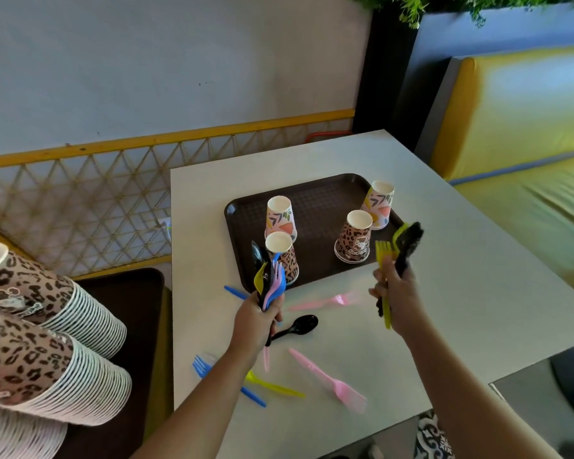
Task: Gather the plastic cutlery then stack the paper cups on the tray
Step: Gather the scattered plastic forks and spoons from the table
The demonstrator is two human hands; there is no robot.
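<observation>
1. The textured brown tray (pixel 315 207) lay on the white desk (pixel 461 293) and carried four upturned, tapered paper cups (pixel 353 236).
2. Before the tray, the left hand (pixel 257 318) gripped a mixed cutlery bundle (pixel 269 279); the right hand (pixel 396 293) held yellow and black pieces (pixel 401 246), blurred.
3. Nearer than the tray, loose plastic forks (pixel 332 382) and a black spoon (pixel 295 327) lay scattered.

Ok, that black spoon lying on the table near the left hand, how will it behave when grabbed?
The black spoon looks like thin plastic, so probably light and fairly stiff. It lies flat on the smooth table, so it may skid if pushed. Its glossy surface could be slippery to pinch.
</observation>
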